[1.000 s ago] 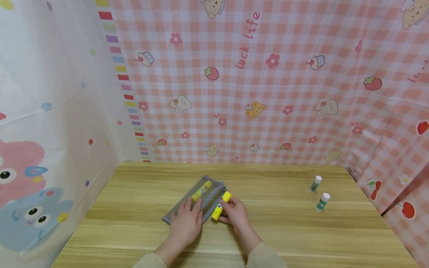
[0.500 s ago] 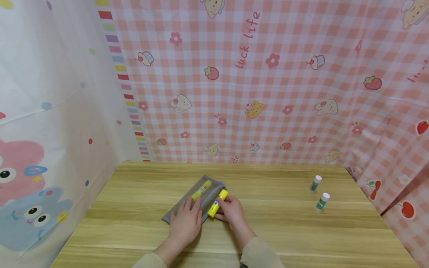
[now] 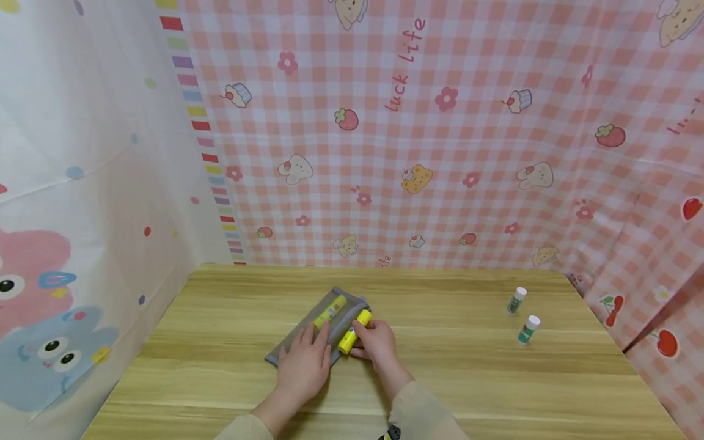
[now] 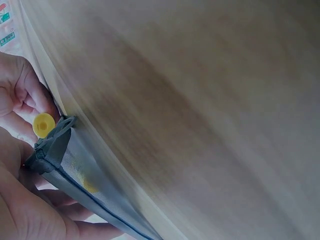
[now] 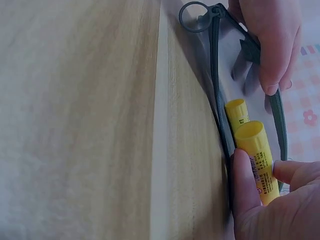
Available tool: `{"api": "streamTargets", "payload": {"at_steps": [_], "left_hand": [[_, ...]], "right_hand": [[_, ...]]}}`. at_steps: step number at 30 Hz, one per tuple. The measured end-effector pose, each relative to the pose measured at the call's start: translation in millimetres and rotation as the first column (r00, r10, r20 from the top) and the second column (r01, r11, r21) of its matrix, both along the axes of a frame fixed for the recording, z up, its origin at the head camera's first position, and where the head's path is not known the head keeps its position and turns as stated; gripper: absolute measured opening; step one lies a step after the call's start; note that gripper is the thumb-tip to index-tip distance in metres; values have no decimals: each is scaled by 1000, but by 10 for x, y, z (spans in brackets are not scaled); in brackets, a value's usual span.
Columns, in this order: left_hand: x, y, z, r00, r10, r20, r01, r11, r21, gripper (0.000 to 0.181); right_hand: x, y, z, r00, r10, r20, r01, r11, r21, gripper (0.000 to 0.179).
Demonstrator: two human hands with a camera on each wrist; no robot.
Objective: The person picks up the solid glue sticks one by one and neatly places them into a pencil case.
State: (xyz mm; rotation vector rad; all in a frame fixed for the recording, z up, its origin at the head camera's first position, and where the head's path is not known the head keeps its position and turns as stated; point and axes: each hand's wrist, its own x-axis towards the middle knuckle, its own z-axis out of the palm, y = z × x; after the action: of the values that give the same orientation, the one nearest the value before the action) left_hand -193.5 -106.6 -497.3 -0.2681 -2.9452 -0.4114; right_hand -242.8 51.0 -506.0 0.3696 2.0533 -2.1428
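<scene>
A grey zippered mesh pouch (image 3: 297,337) lies slanted on the table, its zipper side gaping in the right wrist view. Through the mesh shows one yellow glue stick (image 3: 332,310). My left hand (image 3: 304,365) lies over the pouch's near part and grips the edge of its opening, fingers along the outside. My right hand (image 3: 381,348) pinches a second yellow glue stick (image 3: 354,332) between thumb and fingers, right at the opening. In the right wrist view this held glue stick (image 5: 260,162) overlaps the inner glue stick (image 5: 237,112).
Two white-capped glue sticks with green labels, a farther one (image 3: 516,301) and a nearer one (image 3: 529,330), stand on the right side of the wooden table (image 3: 467,379). A pink checked cloth (image 3: 385,140) hangs behind the table's back edge.
My right hand has moved slightly left with the yellow glue stick, bringing it over the pouch's opening. My left hand and the pouch have stayed in place.
</scene>
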Motion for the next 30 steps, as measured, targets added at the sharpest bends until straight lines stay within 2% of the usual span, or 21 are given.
{"api": "streamTargets", "payload": {"at_steps": [8,15,30], "left_hand": [[-2,6,9,1000,-1,-8,1,1000,8,46],[-4,16,4,1000,4,-11,-4,1000,13,46],[-2,14,-15,1000,3,-15,-3,1000,19,46]], "right_hand": [[-41,-27,12,1000,-24,-1,24,999,22,42],[-48,-37,19,999,-32,-2,32,999,-43,36],[5,-4,19,1000,-1,3,1,999,-47,36]]}}
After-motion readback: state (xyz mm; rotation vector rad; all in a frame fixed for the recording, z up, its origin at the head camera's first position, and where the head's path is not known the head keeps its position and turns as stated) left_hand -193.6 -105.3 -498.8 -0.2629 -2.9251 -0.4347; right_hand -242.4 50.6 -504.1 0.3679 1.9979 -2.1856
